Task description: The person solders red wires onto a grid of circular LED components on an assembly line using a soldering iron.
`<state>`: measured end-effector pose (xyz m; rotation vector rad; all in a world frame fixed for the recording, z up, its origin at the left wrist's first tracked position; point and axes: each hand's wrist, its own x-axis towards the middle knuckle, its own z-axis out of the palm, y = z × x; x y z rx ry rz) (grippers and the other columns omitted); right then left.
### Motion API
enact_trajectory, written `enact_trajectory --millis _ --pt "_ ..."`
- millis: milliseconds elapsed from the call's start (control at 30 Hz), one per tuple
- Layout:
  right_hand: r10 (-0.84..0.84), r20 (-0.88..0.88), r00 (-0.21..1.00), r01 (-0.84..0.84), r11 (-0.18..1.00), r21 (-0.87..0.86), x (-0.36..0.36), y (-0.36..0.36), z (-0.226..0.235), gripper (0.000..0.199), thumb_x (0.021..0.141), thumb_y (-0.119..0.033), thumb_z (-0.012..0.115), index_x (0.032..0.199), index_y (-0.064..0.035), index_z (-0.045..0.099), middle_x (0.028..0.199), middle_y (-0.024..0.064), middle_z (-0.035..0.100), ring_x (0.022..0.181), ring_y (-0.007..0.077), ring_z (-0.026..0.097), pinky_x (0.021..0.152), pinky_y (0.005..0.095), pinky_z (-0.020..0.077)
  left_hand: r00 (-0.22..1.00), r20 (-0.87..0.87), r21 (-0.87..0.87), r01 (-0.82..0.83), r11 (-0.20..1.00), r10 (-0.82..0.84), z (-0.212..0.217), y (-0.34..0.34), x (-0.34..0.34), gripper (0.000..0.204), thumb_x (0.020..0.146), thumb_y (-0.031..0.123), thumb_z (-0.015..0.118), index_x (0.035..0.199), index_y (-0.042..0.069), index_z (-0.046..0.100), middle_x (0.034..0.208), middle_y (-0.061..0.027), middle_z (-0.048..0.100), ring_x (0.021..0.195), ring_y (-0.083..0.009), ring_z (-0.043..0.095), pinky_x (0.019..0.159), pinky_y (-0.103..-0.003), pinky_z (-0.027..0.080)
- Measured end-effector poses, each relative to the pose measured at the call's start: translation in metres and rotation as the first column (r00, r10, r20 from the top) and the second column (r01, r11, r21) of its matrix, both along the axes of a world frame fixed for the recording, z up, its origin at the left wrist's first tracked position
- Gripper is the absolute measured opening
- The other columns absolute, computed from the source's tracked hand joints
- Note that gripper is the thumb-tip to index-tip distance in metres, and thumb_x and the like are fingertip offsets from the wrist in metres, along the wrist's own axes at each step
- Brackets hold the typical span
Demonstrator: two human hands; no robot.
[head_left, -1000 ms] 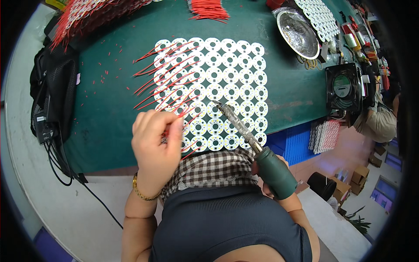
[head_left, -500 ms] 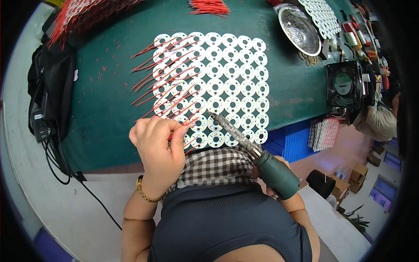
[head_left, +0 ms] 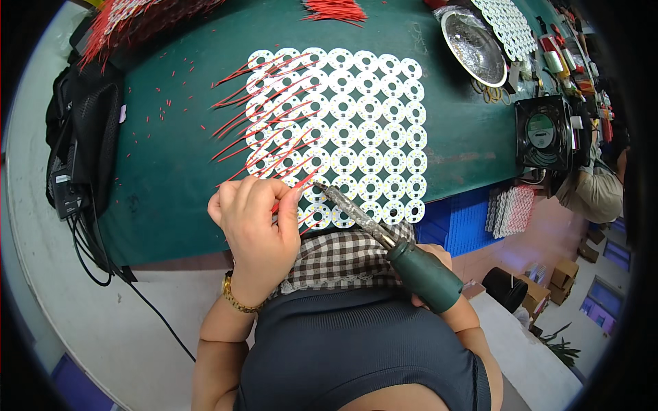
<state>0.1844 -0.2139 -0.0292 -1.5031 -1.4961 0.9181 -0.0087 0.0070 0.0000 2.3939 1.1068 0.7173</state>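
Note:
My left hand is closed in a pinch on thin red wires, over the near left part of a panel of round white circuit boards. My right hand, partly hidden behind the handle, grips a soldering iron with a thick green handle. The iron's tip is close beside the end of the pinched wire, at a disc in the third column from the left; whether they touch I cannot tell. Red wires slant across the left columns in the rows farther off, their free ends pointing left.
Red wire bundles lie at the far edge of the green table. A round metal bowl and a small black fan stand to the right. A black bag with cables sits left. Blue trays are below the table's right edge.
The soldering iron has moved left and nearer, bringing its tip up to the wire end by my left hand. The left hand still pinches wire and has shifted slightly.

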Motion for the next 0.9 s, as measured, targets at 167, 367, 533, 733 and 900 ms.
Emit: enact_trajectory --millis 167,367,533,733,900 --pt "-0.178 0.14 0.974 0.206 0.953 -0.221 -0.011 -0.006 0.011 0.075 0.052 -0.08 0.066 0.083 -0.0124 0.067 0.069 0.0041 0.064 0.061 0.0279 0.062 0.058 0.0346 0.0481 1.0 0.008 0.006 0.011 1.0 -0.011 0.001 0.002 0.002 0.014 0.084 0.012 0.068 0.075 0.01 0.056 0.067 0.0017 0.046 0.073 -0.0174 0.042 0.08 -0.034 0.03" --pt "-0.141 0.102 0.985 0.164 0.946 -0.28 -0.01 -0.002 0.008 0.077 0.047 -0.082 0.065 0.081 -0.0133 0.067 0.066 0.0044 0.062 0.062 0.0299 0.061 0.057 0.0372 0.0465 1.0 -0.008 0.013 0.003 1.0 -0.002 -0.002 0.0 0.0 0.013 0.083 0.013 0.068 0.076 0.011 0.057 0.071 0.0013 0.049 0.076 -0.0197 0.044 0.081 -0.037 0.029" --pt "-0.233 0.02 0.972 0.234 0.97 -0.06 -0.015 0.005 0.008 0.063 0.057 -0.07 0.071 0.079 -0.0109 0.066 0.066 0.0045 0.061 0.06 0.0258 0.062 0.056 0.0349 0.047 1.0 -0.024 0.001 -0.008 1.0 0.008 -0.003 -0.001 -0.003 0.013 0.083 0.015 0.068 0.076 0.012 0.057 0.074 0.0012 0.053 0.08 -0.0213 0.046 0.081 -0.039 0.029" --pt "-0.049 0.047 0.998 0.052 0.996 -0.068 0.005 -0.011 0.015 0.081 0.057 -0.061 0.082 0.105 0.0026 0.064 0.077 0.0044 0.067 0.064 0.0217 0.067 0.059 0.0279 0.0525 0.999 0.027 -0.015 0.02 1.0 -0.019 0.002 0.002 -0.001 0.012 0.083 0.01 0.067 0.076 0.009 0.057 0.07 0.0002 0.048 0.074 -0.0184 0.043 0.08 -0.034 0.031" --pt "-0.119 -0.072 0.99 0.109 0.985 -0.134 0.001 -0.023 0.006 0.085 0.059 -0.065 0.079 0.108 0.0036 0.063 0.079 0.0041 0.068 0.064 0.0198 0.067 0.059 0.0271 0.0531 0.987 0.112 -0.068 0.124 0.99 -0.116 0.005 0.004 -0.013 0.013 0.082 0.01 0.068 0.076 0.009 0.057 0.072 -0.002 0.049 0.075 -0.0208 0.044 0.079 -0.034 0.033"
